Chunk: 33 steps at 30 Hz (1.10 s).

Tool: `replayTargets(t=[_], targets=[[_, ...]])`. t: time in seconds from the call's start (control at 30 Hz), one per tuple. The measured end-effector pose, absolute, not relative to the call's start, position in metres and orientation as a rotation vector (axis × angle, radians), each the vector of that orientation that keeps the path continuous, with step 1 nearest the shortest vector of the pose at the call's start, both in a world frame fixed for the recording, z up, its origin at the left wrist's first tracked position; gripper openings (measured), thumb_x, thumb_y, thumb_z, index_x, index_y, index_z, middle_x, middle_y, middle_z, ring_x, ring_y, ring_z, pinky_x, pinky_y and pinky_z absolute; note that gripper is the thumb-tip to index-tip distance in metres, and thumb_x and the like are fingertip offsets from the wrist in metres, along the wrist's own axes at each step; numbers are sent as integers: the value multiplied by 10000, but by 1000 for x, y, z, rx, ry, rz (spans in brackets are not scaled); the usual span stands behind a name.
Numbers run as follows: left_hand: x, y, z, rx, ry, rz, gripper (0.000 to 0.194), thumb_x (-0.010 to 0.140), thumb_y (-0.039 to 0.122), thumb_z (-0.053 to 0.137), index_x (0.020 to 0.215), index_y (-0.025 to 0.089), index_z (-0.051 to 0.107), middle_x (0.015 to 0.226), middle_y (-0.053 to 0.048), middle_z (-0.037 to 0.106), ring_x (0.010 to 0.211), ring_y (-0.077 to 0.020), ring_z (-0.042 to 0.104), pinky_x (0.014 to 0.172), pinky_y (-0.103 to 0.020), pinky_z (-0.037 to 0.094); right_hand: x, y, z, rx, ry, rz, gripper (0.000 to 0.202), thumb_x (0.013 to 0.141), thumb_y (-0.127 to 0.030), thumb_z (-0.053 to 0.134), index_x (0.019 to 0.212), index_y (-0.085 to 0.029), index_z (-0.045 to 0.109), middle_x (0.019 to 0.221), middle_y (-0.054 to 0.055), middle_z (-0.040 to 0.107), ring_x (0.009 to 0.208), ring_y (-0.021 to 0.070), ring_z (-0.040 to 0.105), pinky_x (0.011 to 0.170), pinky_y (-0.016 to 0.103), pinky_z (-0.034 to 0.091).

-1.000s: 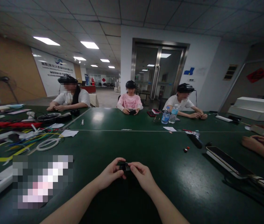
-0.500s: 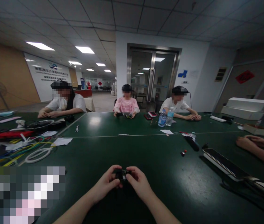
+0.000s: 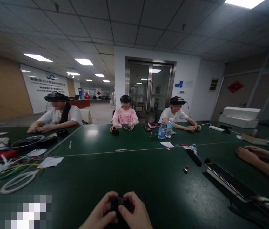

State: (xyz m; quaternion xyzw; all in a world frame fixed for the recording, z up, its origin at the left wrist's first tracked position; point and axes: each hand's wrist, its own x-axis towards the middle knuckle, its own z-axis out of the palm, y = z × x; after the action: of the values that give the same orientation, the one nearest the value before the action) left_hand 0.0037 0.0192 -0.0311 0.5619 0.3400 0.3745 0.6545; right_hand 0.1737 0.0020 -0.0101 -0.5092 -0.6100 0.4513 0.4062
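Observation:
Low in the middle of the head view, my left hand (image 3: 103,212) and my right hand (image 3: 134,212) meet around a small black object (image 3: 119,203). The left fingers and thumb pinch its left side. My right thumb presses on its front while the right fingers wrap its other side. The object is dark and partly covered by the fingers, so its details cannot be made out. Both hands are raised a little over the dark green table (image 3: 77,181).
Cables (image 3: 17,181) and papers lie at the left. A phone (image 3: 231,181) on a white block, a black tube (image 3: 193,157) and a small red-and-silver part (image 3: 186,169) lie right. Two bottles (image 3: 162,130) stand farther back. Another person's hands (image 3: 250,156) rest at the right; three people sit opposite.
The view has tilted up, so my hands and the black object appear lower in the picture. My right hand's fingers now wrap more closely around the object.

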Motion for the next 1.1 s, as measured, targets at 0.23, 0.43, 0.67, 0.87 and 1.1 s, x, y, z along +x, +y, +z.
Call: replayTargets(t=[0.23, 0.43, 0.67, 0.87, 1.1], targets=[[4, 14, -22, 1314, 815, 855, 513, 657, 479, 641, 1043, 236, 406, 700, -1, 590, 633, -146, 556, 613, -280, 376, 178, -3, -4, -1212, -1620, 1085, 286, 657, -290, 636, 937, -249, 594, 954, 17, 601, 834, 183, 566, 678, 251, 424], [3, 18, -37, 1350, 768, 871, 533, 664, 548, 593, 1031, 220, 388, 688, 1, 574, 615, -131, 547, 588, -257, 376, 179, -4, 0, -1212, -1734, 1028, 203, 640, -244, 644, 842, -223, 637, 868, 10, 611, 819, 166, 563, 707, 241, 412], [3, 22, -46, 1323, 776, 871, 528, 661, 547, 598, 1020, 218, 393, 700, -3, 571, 606, -127, 547, 556, -244, 376, 181, -2, -5, -1240, -1742, 1050, 280, 651, -227, 629, 929, -250, 617, 895, 7, 620, 810, 162, 574, 695, 235, 420], [1, 22, -47, 1301, 765, 823, 589, 624, 575, 611, 1034, 225, 374, 722, -7, 574, 617, -131, 550, 553, -241, 377, 181, 0, -6, -1228, -1739, 1062, 242, 672, -238, 610, 913, -247, 620, 894, 13, 626, 787, 163, 572, 673, 238, 421], [5, 10, -28, 1249, 791, 855, 528, 658, 531, 612, 1040, 233, 402, 788, -17, 590, 680, -143, 551, 626, -270, 386, 182, 1, -15, -1187, -1737, 1038, 250, 656, -219, 617, 905, -247, 621, 890, 14, 628, 766, 153, 567, 657, 233, 427]])
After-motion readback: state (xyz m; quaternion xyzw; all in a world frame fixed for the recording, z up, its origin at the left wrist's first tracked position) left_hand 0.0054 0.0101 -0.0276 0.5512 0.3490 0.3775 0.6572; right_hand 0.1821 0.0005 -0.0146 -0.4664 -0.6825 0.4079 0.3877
